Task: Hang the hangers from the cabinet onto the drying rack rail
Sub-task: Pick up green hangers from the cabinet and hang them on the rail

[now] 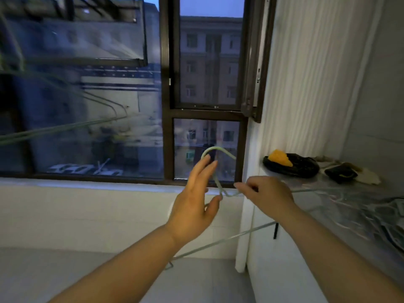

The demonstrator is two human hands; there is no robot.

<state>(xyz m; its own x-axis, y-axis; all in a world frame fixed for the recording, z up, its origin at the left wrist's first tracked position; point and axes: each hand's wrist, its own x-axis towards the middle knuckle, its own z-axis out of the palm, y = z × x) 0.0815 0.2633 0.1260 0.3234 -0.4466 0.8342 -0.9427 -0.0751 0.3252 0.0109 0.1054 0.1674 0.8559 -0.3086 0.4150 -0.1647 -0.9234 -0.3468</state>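
The right hand (pixel 265 193) alone pinches the wire hanger (pixel 216 147), the left hand (pixel 192 206) fingers spread wide beside its hook, so it may swing loose.

hanger (pixel 218 185) between left hand (pixel 192 206) and right hand (pixel 266 195), before window (pixel 207 132) | cabinet (pixel 269 281) at right, bag (pixel 290 168) on it | far left: perhaps more hangers (pixel 65 126)

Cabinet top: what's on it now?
A black bag with a yellow lump on it, a smaller dark item, and blurred wire shapes near the right edge, perhaps hangers. Under the bag is hidden.
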